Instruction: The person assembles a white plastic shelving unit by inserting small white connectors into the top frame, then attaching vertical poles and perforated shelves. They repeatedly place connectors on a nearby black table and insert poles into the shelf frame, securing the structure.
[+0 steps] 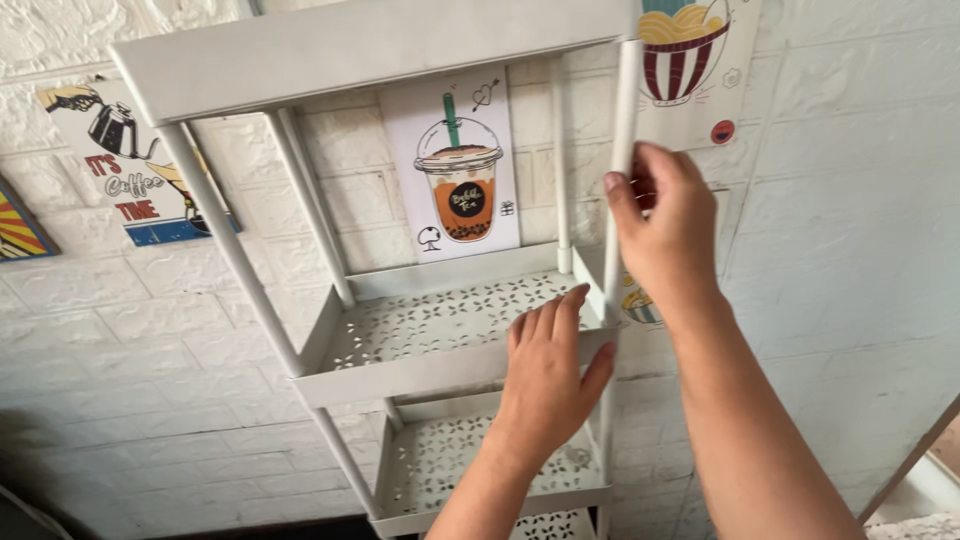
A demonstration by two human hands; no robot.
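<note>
A white plastic shelf rack (330, 55) with perforated tiers stands against a white brick-pattern wall. My left hand (550, 370) lies flat over the front rim of the middle tier (400, 375), thumb wrapped round its right corner. My right hand (665, 225) is closed round the rack's front right upright pole (625, 100), just above that tier. A lower perforated tier (440, 460) shows beneath my left forearm.
Posters hang on the wall (850, 250) behind the rack: a bubble tea cup (462, 180), a coffee pot picture (120, 160) at left, a striped noodle bowl (680, 50) at upper right. A floor edge shows at bottom right.
</note>
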